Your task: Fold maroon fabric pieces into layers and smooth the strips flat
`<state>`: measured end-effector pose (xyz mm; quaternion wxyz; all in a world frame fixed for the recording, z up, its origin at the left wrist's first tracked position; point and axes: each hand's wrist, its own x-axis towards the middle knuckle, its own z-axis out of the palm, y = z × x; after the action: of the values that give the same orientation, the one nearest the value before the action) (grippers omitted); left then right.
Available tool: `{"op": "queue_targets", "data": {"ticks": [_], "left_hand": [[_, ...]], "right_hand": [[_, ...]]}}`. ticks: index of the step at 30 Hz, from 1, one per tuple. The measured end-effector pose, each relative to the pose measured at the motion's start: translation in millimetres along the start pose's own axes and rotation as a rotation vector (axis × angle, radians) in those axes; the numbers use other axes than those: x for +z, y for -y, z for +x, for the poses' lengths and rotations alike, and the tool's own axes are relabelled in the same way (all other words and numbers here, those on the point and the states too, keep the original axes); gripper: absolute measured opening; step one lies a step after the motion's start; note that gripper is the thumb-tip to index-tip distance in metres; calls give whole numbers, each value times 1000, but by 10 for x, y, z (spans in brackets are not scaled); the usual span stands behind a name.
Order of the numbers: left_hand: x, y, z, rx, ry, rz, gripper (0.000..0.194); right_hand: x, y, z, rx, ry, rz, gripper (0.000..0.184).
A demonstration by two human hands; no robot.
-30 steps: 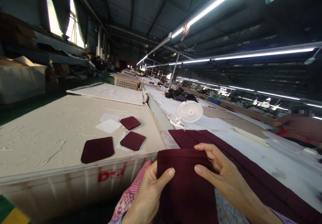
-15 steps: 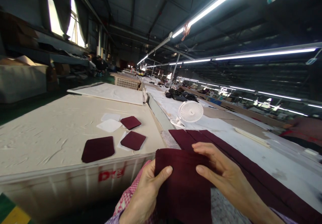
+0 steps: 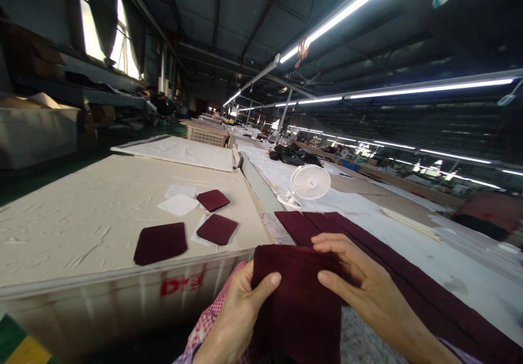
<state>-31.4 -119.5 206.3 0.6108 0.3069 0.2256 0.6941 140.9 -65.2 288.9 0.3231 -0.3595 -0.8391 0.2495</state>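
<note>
A dark maroon fabric piece (image 3: pixel 298 309) is held up in front of me at the bottom centre. My left hand (image 3: pixel 241 312) grips its left edge, thumb on top. My right hand (image 3: pixel 359 287) pinches its upper right corner, fingers curled over the cloth. Behind the hands, long maroon fabric strips (image 3: pixel 368 255) lie on the white work table (image 3: pixel 368 211) and run off to the lower right.
To the left a cream-covered table (image 3: pixel 81 211) carries three maroon cut pieces (image 3: pixel 160 242) and white paper pieces (image 3: pixel 178 204). A small white fan (image 3: pixel 309 182) stands beyond the strips. A woven basket (image 3: pixel 206 133) sits further back. Another person in red (image 3: pixel 486 217) is at the far right.
The fabric piece has shifted slightly left and lower between my hands. The person at the far right has moved further away from the table edge.
</note>
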Motion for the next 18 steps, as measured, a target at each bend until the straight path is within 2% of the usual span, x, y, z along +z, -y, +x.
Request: {"op": "queue_targets", "data": {"ticks": [4, 7, 9, 18], "left_hand": [[-4, -16, -21, 13, -14, -32, 21], [1, -26, -31, 21, -51, -102, 24], [8, -29, -31, 43, -67, -126, 25], [0, -112, -3, 104, -67, -170, 20]], "right_hand": [[37, 28, -7, 122, 68, 143, 28], [91, 74, -1, 203, 188, 283, 40], [125, 95, -1, 224, 254, 316, 41], [139, 36, -1, 231, 217, 239, 34]]}}
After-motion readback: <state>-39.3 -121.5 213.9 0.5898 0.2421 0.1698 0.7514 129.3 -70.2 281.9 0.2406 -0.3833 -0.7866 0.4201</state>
